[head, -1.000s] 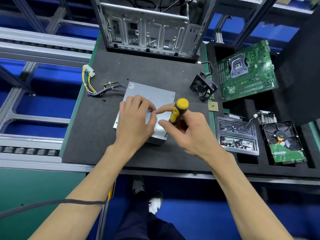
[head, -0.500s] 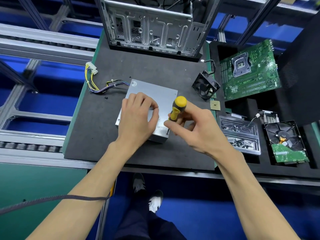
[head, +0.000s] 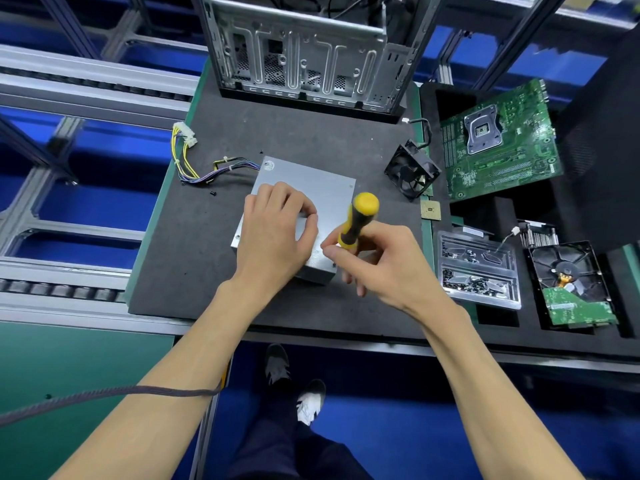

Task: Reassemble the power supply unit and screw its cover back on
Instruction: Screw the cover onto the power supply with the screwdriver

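Observation:
The grey metal power supply unit [head: 322,188] lies on the black mat with its cover on top, and its coloured cable bundle [head: 194,168] trails off to the left. My left hand [head: 273,233] rests on the cover with curled fingers, pressing it down. My right hand [head: 377,265] grips a screwdriver with a yellow and black handle [head: 360,216], held nearly upright. Its tip points down at the cover's near right corner and is hidden by my fingers.
An open computer case [head: 304,53] stands at the back of the black mat [head: 194,258]. To the right lie a black fan [head: 412,171], a green motherboard [head: 498,143], a CPU chip [head: 430,211], a clear screw tray [head: 479,268] and a hard drive [head: 571,285]. A small black screw [head: 212,193] lies left of the unit.
My right hand shifted from a loose hold with a finger pointing at the cover to a firm grip, and the screwdriver now stands more upright over the near right corner. My left hand stayed on the cover.

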`<act>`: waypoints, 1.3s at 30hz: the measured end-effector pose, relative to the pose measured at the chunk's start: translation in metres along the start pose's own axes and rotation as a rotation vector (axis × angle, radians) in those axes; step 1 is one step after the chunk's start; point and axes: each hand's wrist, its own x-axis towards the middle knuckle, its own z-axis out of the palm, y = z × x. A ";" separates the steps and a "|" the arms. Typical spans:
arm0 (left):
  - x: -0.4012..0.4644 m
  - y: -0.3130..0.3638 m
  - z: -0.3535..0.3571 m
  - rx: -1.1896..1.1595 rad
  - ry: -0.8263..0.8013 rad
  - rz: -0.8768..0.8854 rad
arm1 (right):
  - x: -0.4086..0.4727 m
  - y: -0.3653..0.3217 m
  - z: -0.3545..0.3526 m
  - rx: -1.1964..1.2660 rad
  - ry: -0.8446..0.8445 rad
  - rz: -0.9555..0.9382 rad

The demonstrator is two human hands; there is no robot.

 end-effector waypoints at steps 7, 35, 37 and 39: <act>0.000 0.001 -0.002 -0.006 -0.002 -0.009 | 0.002 -0.003 -0.006 0.055 -0.051 0.066; 0.041 0.069 -0.089 -1.387 -0.124 -0.230 | 0.011 -0.003 -0.002 -0.388 0.024 -0.090; 0.044 0.080 -0.095 -1.418 -0.209 -0.189 | 0.011 -0.004 -0.001 -0.388 0.032 -0.087; 0.044 0.087 -0.095 -1.344 -0.253 -0.171 | 0.010 -0.005 -0.001 -0.382 0.041 -0.092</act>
